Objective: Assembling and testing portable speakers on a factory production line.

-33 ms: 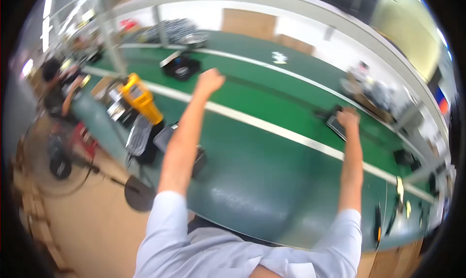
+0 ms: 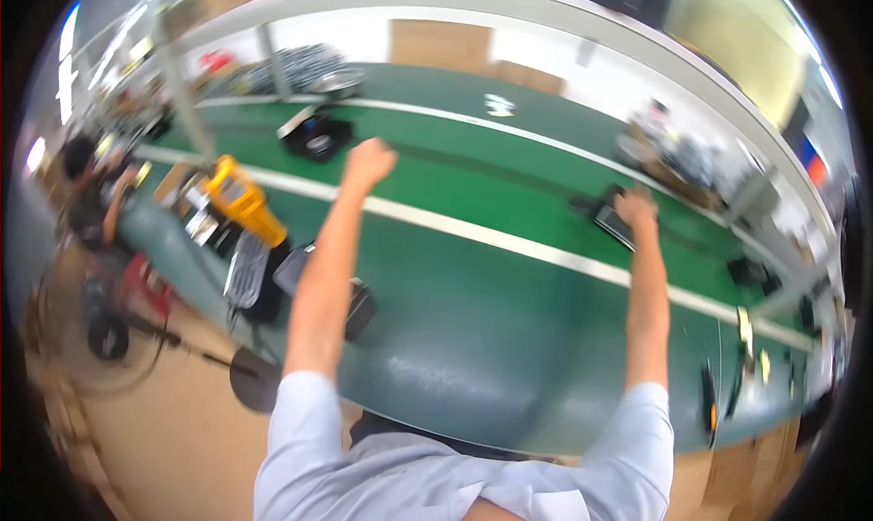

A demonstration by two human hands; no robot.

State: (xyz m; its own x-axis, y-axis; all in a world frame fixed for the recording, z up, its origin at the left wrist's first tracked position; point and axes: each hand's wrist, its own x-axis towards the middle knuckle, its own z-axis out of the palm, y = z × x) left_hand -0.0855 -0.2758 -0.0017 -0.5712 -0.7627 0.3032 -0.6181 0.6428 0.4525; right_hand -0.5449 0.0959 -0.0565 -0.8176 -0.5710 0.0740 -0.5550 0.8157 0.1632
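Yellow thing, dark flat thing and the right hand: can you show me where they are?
Yellow thing [image 2: 250,210]: head view, middle of its body.
Dark flat thing [image 2: 614,223]: head view, its upper face, beside the hand.
Right hand [image 2: 637,206]: head view, middle of the hand.

The person's right hand [image 2: 637,205] reaches over a green belt [image 2: 496,186] to a flat black device [image 2: 611,223], at the device's right end; blur hides whether the fingers grip it. The left hand [image 2: 371,162], fingers curled, is well apart from it, near a black unit [image 2: 316,137] on the belt's far left. A yellow device [image 2: 242,200] stands left of the left forearm, just beyond a grey, ribbed-looking part [image 2: 246,272]. An orange-and-black tool [image 2: 709,401] lies at lower right. Farther left, a co-worker [image 2: 89,203] is at the bench.
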